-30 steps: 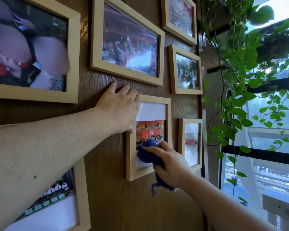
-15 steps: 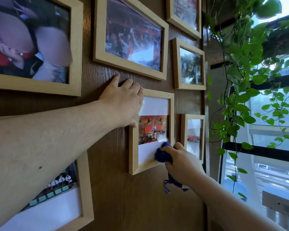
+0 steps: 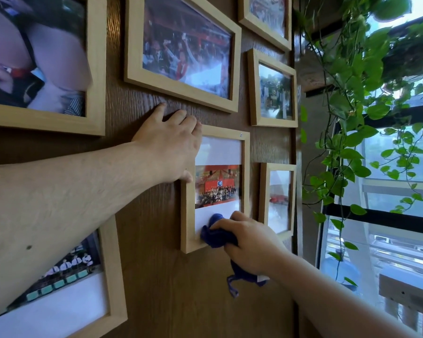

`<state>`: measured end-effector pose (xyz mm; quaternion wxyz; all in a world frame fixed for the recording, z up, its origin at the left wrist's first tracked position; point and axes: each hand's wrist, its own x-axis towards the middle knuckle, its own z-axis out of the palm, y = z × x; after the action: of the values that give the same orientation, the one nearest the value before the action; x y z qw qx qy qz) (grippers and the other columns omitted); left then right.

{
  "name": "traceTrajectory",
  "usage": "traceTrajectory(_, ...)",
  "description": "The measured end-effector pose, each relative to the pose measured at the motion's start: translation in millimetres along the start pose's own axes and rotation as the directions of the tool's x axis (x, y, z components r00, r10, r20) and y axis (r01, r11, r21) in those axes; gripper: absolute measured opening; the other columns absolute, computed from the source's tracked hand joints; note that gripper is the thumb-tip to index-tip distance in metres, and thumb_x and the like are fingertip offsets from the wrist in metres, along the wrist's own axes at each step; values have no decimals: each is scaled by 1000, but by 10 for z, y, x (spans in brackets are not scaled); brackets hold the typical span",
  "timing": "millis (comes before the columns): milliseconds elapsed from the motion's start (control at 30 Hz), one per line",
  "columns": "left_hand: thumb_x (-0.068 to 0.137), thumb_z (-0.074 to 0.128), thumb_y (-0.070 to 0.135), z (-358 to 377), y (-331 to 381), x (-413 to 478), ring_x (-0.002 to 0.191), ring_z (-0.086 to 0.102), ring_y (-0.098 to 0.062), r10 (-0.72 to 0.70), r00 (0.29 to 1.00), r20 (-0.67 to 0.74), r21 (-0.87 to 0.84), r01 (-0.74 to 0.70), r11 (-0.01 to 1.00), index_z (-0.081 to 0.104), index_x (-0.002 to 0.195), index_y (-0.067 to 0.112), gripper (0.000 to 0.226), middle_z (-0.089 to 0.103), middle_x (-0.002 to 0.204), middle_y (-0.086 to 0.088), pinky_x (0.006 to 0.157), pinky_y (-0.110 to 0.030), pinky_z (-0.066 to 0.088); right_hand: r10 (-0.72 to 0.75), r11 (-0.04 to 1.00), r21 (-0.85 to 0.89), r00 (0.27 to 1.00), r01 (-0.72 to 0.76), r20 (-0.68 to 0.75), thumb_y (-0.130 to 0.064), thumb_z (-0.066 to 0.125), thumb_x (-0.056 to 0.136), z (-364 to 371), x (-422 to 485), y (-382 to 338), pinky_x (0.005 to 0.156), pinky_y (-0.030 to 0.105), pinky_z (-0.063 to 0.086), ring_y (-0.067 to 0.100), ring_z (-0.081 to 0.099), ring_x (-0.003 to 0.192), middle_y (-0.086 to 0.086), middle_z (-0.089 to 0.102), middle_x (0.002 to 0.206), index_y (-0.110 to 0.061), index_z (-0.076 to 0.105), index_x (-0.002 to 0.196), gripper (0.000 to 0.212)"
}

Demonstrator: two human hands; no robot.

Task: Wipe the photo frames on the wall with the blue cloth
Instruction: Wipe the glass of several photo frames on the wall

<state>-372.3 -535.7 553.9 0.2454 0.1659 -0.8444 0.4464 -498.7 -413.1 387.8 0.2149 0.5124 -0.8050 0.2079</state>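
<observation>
1. Two hands work: left hand (image 3: 167, 145), fingers spread flat, braces the frame (image 3: 215, 189) at its 10 o'clock corner.
2. Right hand (image 3: 248, 242), closed around the cloth (image 3: 216, 234), presses it on the glass at 6 o'clock.
3. Risk: hard sideways strokes could tilt or unhook the frame.

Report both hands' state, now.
Left hand: open, flat against the wall and the frame corner.
Right hand: closed on the blue cloth, pressed to the frame's glass.

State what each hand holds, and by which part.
Right hand grips the bunched blue cloth around its middle. Left hand steadies the photo frame at its upper-left corner.
</observation>
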Motion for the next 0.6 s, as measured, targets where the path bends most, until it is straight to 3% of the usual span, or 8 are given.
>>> traceTrajectory(200,78,58,64,-39,54,-45,146,12,-30,-24,1000,-4,15,24,1000,7,150,6,106,16,158,-15,118,-56,14,-88,972,-217,996,88,9,-34,47,90,-68,13,371,65,27,40,14,49,77,-4,43,116,-38,37,132,44)
traceTrajectory(333,85,45,63,-30,148,-132,146,9,-32,5,999,-40,-23,-6,1000,9,150,7,93,12,159,-17,118,-55,12,-178,949,-277,981,151,-75,-31,51,87,-119,58,592,54,31,40,16,47,67,3,46,113,-31,39,133,47)
traceTrajectory(433,85,34,64,-1,307,-175,146,13,-35,71,988,-134,-12,-74,997,17,150,6,88,19,157,-21,117,-57,11,-217,944,-288,960,160,-176,-29,57,85,-173,127,694,50,28,35,17,46,63,6,49,110,-28,40,133,51)
traceTrajectory(600,89,40,57,52,754,-191,138,35,-37,198,932,-304,-78,-231,970,38,142,2,77,42,146,-24,112,-57,28,-240,937,-309,941,160,-239,-31,56,85,-278,202,872,49,29,38,24,54,64,8,51,113,-26,39,135,53)
